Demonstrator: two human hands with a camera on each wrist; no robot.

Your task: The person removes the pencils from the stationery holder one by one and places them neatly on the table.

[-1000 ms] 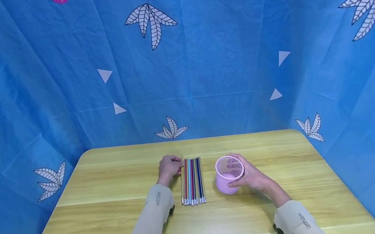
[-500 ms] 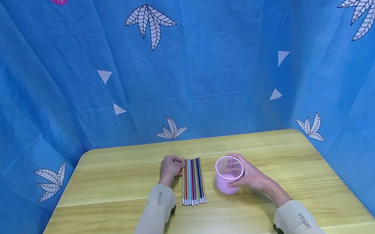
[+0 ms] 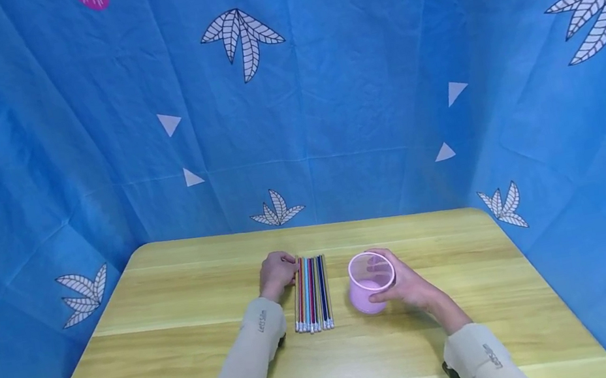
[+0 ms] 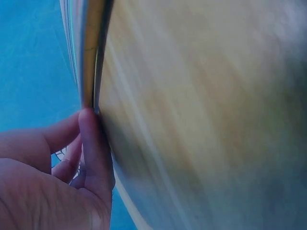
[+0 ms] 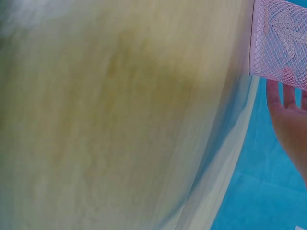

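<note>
A row of several pencils (image 3: 313, 296) lies side by side on the table, their eraser ends toward me. My left hand (image 3: 277, 272) is at the far end of the row, on its left side. In the left wrist view, its thumb and finger pinch the tip end of the yellowish outermost pencil (image 4: 91, 52). Right of the row stands an upright pink mesh pencil cup (image 3: 364, 303) with an open top. My right hand (image 3: 412, 287) grips the cup from its right side, thumb in front and fingers behind. Only part of the cup shows in the right wrist view.
The wood-grain table (image 3: 187, 359) has rounded far corners. A blue patterned curtain (image 3: 347, 89) hangs behind it and along both sides. A narrow strip of table lies between the pencils and the cup.
My left hand has shifted very slightly to the right, and the near end of the leftmost pencil has moved a little the same way. The right hand and cup stay put.
</note>
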